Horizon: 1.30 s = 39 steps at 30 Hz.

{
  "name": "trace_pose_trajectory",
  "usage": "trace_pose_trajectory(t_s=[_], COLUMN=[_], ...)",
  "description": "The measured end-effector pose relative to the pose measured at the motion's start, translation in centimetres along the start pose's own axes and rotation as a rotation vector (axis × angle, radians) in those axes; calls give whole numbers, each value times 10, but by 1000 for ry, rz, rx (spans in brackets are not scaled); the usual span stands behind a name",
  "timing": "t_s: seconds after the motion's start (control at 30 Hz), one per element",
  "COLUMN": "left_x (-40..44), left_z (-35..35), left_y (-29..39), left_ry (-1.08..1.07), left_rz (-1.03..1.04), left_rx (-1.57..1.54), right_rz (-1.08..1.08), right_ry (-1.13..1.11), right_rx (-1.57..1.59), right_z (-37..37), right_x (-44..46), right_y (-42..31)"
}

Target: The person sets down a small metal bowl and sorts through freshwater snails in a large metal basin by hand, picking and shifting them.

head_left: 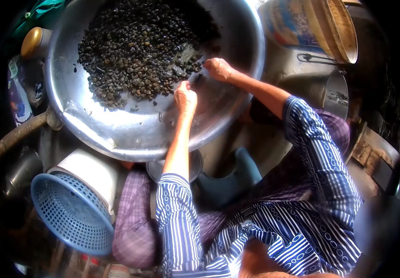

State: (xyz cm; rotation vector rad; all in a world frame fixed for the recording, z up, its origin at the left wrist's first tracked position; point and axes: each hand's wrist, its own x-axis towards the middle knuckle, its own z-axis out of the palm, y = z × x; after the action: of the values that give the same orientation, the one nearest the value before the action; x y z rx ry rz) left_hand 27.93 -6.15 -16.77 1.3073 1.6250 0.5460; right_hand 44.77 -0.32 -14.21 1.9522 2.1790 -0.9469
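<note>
A wide metal basin (pixel 140 139) holds a large heap of small dark shells, perhaps snails (pixel 130 51). Over the heap's lower right edge is my left hand (pixel 185 96), fingers curled together; anything between them is too small to make out. My right hand (pixel 218 68) is closed too, a little higher and to the right, at the heap's right edge, its fingertips pinched near the dark shells. The two hands are apart. Between and above them lies a paler, wet-looking clump (pixel 187 55) among the shells.
At lower left a blue perforated basket (pixel 72 213) leans against a white bucket (pixel 91 173). A large printed bucket (pixel 302 23) and a metal pot (pixel 334 92) stand at right. A gold-lidded jar (pixel 33 42) is at left. Below the basin are a small bowl (pixel 196 166) and a dark boot (pixel 246 171).
</note>
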Motion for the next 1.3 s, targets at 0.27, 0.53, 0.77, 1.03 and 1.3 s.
trace_pose_trajectory(t_s=[0.27, 0.53, 0.77, 1.03, 1.3], left_x=[11, -5, 5, 16, 19], left_z=[28, -21, -16, 17, 32], left_y=[-9, -8, 1, -48, -48], left_ry=[-25, -218, -54, -82, -148], left_rz=[58, 247, 153, -43, -110], left_rx=[1, 492, 184, -334, -469], right_rz=[2, 29, 105, 16, -22], right_ry=[100, -348, -189, -224, -431], right_rx=[-16, -47, -14, -33, -188], right_z=[18, 2, 29, 44, 33], right_x=[7, 17, 21, 10, 11], right_y=[-11, 0, -6, -25, -25])
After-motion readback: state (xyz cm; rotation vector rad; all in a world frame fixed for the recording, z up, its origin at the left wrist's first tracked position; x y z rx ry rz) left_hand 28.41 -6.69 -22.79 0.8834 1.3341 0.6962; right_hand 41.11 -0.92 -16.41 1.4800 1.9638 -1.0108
